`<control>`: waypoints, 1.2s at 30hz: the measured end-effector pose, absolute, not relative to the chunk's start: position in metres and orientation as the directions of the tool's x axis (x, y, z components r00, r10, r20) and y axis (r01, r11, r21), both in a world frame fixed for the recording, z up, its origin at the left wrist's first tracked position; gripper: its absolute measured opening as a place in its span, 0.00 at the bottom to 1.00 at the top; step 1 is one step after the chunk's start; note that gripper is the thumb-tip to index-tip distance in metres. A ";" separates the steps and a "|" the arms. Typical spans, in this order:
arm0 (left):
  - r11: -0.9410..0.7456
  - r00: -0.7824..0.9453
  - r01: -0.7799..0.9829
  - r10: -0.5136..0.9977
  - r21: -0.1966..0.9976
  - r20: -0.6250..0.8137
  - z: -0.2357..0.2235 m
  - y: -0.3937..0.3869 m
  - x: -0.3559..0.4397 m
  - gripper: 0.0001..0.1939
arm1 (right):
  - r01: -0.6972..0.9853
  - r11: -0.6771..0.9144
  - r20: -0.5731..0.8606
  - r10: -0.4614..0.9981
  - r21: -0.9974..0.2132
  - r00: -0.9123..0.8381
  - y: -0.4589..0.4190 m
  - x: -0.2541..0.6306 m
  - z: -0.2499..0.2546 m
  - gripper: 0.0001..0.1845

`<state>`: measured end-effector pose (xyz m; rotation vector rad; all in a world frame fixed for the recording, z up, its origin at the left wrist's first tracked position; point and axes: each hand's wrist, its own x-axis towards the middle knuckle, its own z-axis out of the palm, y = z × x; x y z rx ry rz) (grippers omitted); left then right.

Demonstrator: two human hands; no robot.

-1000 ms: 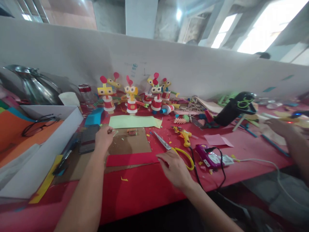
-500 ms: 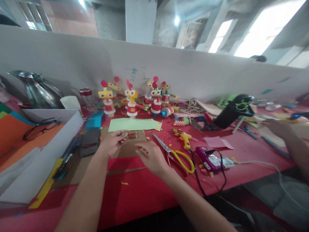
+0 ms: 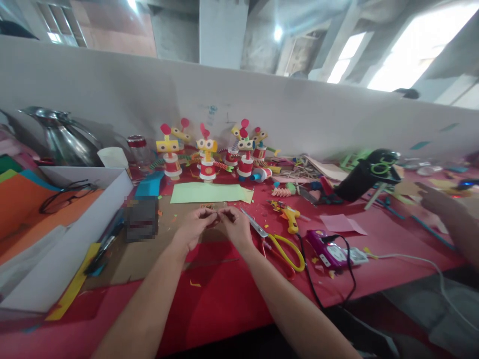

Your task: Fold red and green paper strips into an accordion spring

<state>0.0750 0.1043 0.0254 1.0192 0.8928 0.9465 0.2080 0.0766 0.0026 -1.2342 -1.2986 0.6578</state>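
Observation:
My left hand (image 3: pixel 192 228) and my right hand (image 3: pixel 236 227) meet fingertip to fingertip above the brown cardboard (image 3: pixel 175 234), both pinched on a small piece I cannot make out. A folded paper spring (image 3: pixel 207 205) lies just beyond them, below the light green paper sheet (image 3: pixel 209 193). A red paper strip (image 3: pixel 204 248) lies under my wrists. Yellow-handled scissors (image 3: pixel 277 240) rest right of my right hand. Several paper-cup figures (image 3: pixel 206 157) stand at the back by the wall.
A white box (image 3: pixel 65 239) with coloured paper and glasses stands on the left, a phone (image 3: pixel 141 219) beside it. A yellow glue gun (image 3: pixel 290 214), a purple device (image 3: pixel 327 249) with cables and a black tool (image 3: pixel 364 174) lie right. Another person's hand (image 3: pixel 437 202) works at far right.
My left hand drew back from the table's left-middle and my right hand left the scissors; both came together over the cardboard and now pinch a small piece between them.

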 end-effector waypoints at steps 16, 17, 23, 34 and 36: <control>0.198 0.132 -0.111 0.974 0.974 -0.183 0.019 0.106 0.077 0.09 | 0.322 0.342 0.409 0.896 -0.883 0.170 0.072 0.201 0.004 0.06; 0.176 0.130 -0.101 0.978 0.979 -0.163 0.019 0.105 0.078 0.09 | 0.278 0.308 0.367 0.909 -0.910 0.198 0.073 0.201 0.003 0.07; -0.153 0.174 0.124 0.976 0.980 0.130 0.018 0.100 0.082 0.03 | -0.260 0.057 -0.001 0.976 -0.964 0.220 0.079 0.203 -0.002 0.14; 0.350 0.302 -0.374 0.922 0.859 -0.244 0.025 0.112 0.066 0.14 | 0.212 0.437 0.469 0.873 -0.874 0.136 0.073 0.202 0.005 0.08; 0.379 0.366 -0.376 0.899 0.846 -0.240 0.022 0.114 0.064 0.17 | 0.184 0.460 0.479 0.874 -0.869 0.080 0.073 0.203 0.005 0.08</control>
